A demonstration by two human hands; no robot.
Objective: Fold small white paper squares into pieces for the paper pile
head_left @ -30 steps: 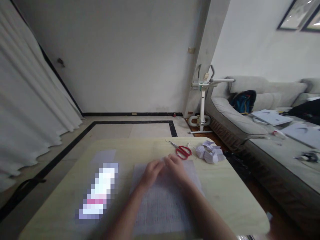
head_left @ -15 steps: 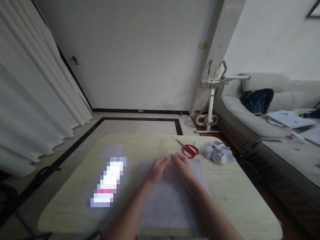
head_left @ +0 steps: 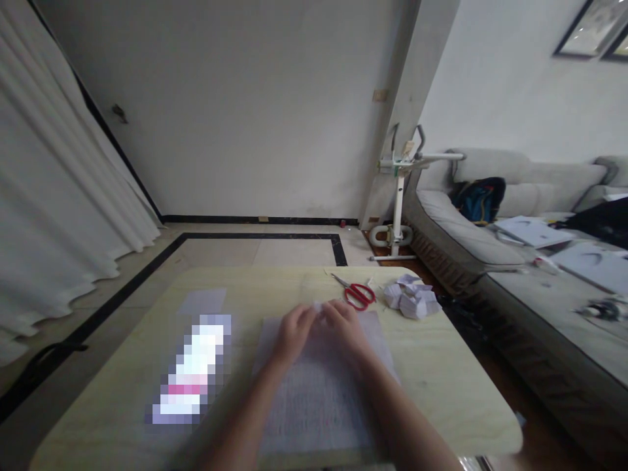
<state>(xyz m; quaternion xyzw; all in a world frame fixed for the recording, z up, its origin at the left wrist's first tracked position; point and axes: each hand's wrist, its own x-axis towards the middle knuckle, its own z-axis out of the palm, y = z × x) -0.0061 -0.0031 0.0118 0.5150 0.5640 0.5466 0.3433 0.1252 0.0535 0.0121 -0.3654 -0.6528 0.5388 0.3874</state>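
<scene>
My left hand (head_left: 296, 329) and my right hand (head_left: 344, 322) meet over the far part of a large printed sheet of paper (head_left: 318, 409). Between their fingertips a small white piece of paper (head_left: 318, 306) shows, pinched by both hands; most of it is hidden behind the fingers. Just beyond my right hand lie red-handled scissors (head_left: 359, 296), blades pointing up and left. Farther right sits a pile of folded white paper pieces (head_left: 411, 297).
A pale wooden table (head_left: 441, 399) carries everything. On its left lie a small paper slip (head_left: 203, 301) and a bright pixelated rectangle (head_left: 193, 369). Beyond stand an exercise machine (head_left: 398, 196) and a grey sofa (head_left: 461, 242) with a backpack (head_left: 478, 198); a curtain (head_left: 63, 170) hangs left.
The whole view has turned slightly to the right, so things appear farther left. Both hands stay together at the small paper, with little visible change in their grip.
</scene>
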